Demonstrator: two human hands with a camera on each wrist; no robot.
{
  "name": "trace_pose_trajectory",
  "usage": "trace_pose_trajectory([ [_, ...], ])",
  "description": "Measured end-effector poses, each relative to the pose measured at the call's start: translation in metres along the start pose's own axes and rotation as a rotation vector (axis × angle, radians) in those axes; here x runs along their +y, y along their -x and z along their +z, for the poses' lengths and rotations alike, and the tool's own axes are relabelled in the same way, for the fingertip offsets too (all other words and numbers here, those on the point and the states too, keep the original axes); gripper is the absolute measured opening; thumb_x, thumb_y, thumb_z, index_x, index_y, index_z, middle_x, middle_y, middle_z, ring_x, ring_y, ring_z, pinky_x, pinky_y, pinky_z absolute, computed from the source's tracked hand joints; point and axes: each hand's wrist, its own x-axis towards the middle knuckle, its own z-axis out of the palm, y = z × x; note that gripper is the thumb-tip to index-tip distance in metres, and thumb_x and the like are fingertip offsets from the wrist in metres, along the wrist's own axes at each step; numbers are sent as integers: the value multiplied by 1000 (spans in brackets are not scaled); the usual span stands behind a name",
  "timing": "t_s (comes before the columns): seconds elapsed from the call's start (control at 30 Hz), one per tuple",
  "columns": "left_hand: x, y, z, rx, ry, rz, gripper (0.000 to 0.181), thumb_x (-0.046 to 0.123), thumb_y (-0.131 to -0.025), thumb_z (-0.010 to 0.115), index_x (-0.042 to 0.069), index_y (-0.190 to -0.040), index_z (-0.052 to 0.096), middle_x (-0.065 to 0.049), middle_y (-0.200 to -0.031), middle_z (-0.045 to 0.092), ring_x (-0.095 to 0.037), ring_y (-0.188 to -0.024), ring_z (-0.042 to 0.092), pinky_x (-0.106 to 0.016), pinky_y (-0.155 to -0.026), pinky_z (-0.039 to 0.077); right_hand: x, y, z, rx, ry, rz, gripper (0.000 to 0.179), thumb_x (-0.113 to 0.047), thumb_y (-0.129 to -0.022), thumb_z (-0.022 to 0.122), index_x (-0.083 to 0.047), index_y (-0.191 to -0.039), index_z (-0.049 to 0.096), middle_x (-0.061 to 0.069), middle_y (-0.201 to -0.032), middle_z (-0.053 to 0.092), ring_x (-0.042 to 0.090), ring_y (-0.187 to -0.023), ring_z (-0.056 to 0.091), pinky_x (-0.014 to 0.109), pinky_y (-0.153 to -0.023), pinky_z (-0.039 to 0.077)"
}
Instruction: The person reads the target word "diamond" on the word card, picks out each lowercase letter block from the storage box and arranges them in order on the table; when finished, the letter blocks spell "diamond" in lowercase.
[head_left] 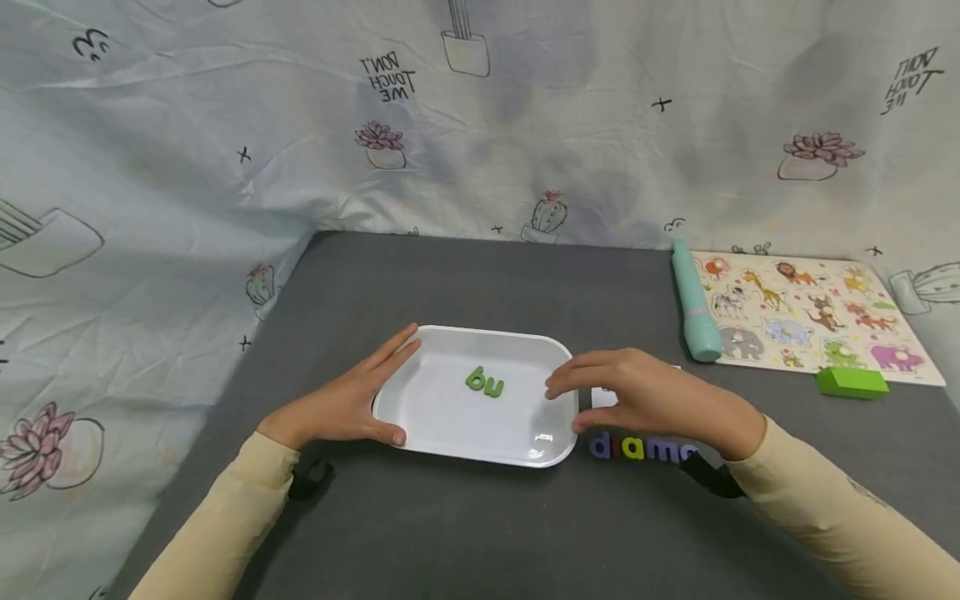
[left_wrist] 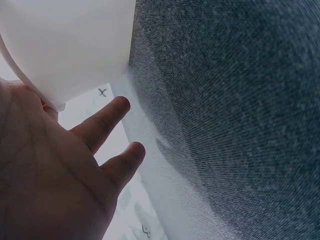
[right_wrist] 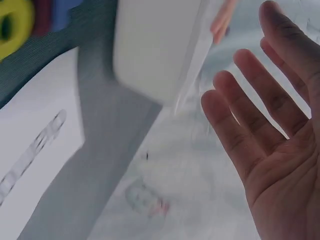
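Observation:
A white rectangular tray point(head_left: 450, 425) with rounded corners holds two green letter pieces point(head_left: 484, 382). My left hand point(head_left: 352, 400) grips the tray's left end, thumb at the front rim and fingers toward the back corner. In the left wrist view two fingers point(left_wrist: 107, 117) stretch out below the tray's rim. My right hand point(head_left: 637, 392) hovers over the tray's right end, fingers loosely bent with nothing in them. The right wrist view shows its fingers apart from the tray point(right_wrist: 155, 50).
Right of the tray lie a white word card point(head_left: 603, 397) and a row of coloured letters point(head_left: 633, 448), partly hidden by my right hand. Farther right are a teal pen-shaped object point(head_left: 696, 308), an animal puzzle board point(head_left: 810, 317) and a green block point(head_left: 852, 382). Patterned cloth point(head_left: 480, 125) hangs behind the dark table.

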Motion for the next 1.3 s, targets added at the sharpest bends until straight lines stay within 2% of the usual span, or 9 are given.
trace_pose_trajectory([
  [0.2, -3, 0, 3, 4, -5, 14, 129, 81, -71, 68, 10, -164, 13, -1, -171, -4, -27, -152, 15, -59, -107, 33, 4, -41, 18, -92, 4, -67, 46, -25, -84, 86, -17, -126, 70, -9, -131, 64, 11, -124, 57, 34, -96, 49],
  [0.47, 0, -1, 2, -6, 6, -7, 129, 78, -71, 71, 14, -165, 10, 8, -170, -8, -24, -153, 10, -59, -110, 29, 15, -76, 38, -185, 23, -97, 44, -24, -83, 87, -14, -123, 72, -10, -127, 67, 4, -119, 59, 29, -98, 46],
  [0.7, 1, -1, 2, -8, 15, -1, 130, 78, -71, 71, 11, -165, 11, 8, -170, -8, -25, -153, 9, -60, -110, 28, 21, -89, 44, -233, 48, -85, 47, -26, -81, 88, -13, -123, 72, -10, -124, 69, 6, -114, 63, 31, -95, 48],
  [0.97, 1, 0, 2, -6, 14, -3, 129, 78, -71, 70, 13, -165, 11, 8, -170, -9, -24, -153, 9, -60, -111, 27, 25, -95, 52, -254, 92, -60, 43, -24, -80, 88, -18, -120, 74, -12, -120, 70, 6, -110, 64, 31, -92, 49],
  [1.3, -1, 1, 1, -6, 19, -7, 130, 78, -71, 70, 12, -165, 11, 8, -170, -9, -25, -153, 9, -60, -110, 28, 26, -104, 62, -227, 153, -97, 37, -7, -81, 85, -18, -116, 75, -9, -121, 69, 10, -100, 65, 27, -83, 50],
])
